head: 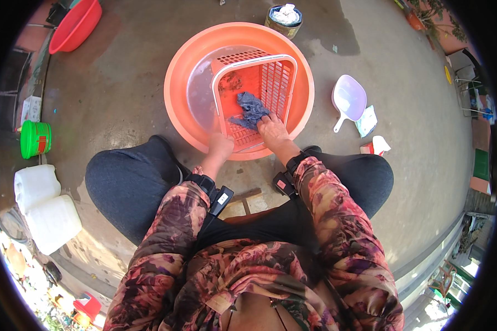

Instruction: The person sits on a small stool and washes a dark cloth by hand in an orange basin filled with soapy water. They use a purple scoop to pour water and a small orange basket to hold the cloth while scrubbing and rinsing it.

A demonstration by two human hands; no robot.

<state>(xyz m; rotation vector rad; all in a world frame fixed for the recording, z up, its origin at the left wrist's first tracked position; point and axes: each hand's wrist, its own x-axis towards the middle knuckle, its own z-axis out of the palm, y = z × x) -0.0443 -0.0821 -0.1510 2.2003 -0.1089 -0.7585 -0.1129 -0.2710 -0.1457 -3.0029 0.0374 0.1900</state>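
A coral-orange plastic basket [273, 82] with lattice walls and a white-edged rim lies tilted inside a wide orange plastic basin [177, 91]. My left hand [220, 145], slightly blurred, grips the basket's near left rim. Inside the basket, my right hand [272, 129] holds a crumpled blue-grey cloth [250, 108] against the near lattice. Dark dirt marks [231, 81] show on the inner surface, towards the far left. Shallow, cloudy water [199, 82] covers the basin's floor left of the basket.
Beyond the basin stands a bin [283, 29] with white crumpled material. To the right are a lilac plastic scoop [349, 97], a packet [367, 121] and a tissue box [372, 148]. A green bucket [35, 139], white jugs [51, 221] and a red basin [75, 27] line the left.
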